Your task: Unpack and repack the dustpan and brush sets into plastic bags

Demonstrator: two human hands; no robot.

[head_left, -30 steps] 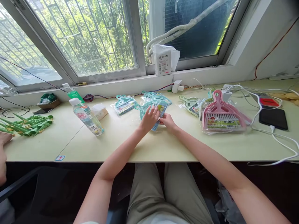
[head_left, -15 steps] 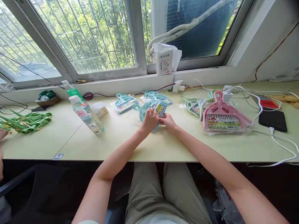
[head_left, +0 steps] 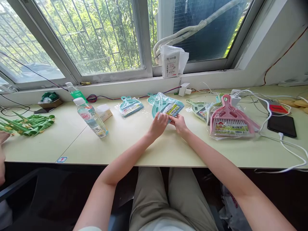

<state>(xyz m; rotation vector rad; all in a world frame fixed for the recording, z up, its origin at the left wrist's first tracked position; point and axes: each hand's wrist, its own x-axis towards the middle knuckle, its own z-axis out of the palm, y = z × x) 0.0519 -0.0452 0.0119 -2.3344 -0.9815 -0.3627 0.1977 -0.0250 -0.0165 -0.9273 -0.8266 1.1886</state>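
Both hands grip one wrapped teal dustpan-and-brush set (head_left: 166, 104), lifted a little and tilted over the table. My left hand (head_left: 158, 123) is closed on its lower left edge. My right hand (head_left: 179, 123) pinches the lower right edge, thumb on top. A yellow-green label crosses the brush under clear plastic. Behind it, partly hidden, lies another teal set (head_left: 151, 97). To the left rests a further teal dustpan-and-brush set (head_left: 130, 106) in its wrapping.
On the right lie green sets (head_left: 198, 108), a pink dustpan set (head_left: 229, 118), a phone (head_left: 282, 125) and white cables (head_left: 267, 112). Leftward stand a leaning bottle (head_left: 91, 118), a tissue box (head_left: 104, 113) and green plastic stems (head_left: 31, 123). Another person's hand (head_left: 3, 136) shows at the far left.
The teal set in my hands has turned from steeply tilted to flatter, its label and handle now facing up. Both hands have shifted slightly right.
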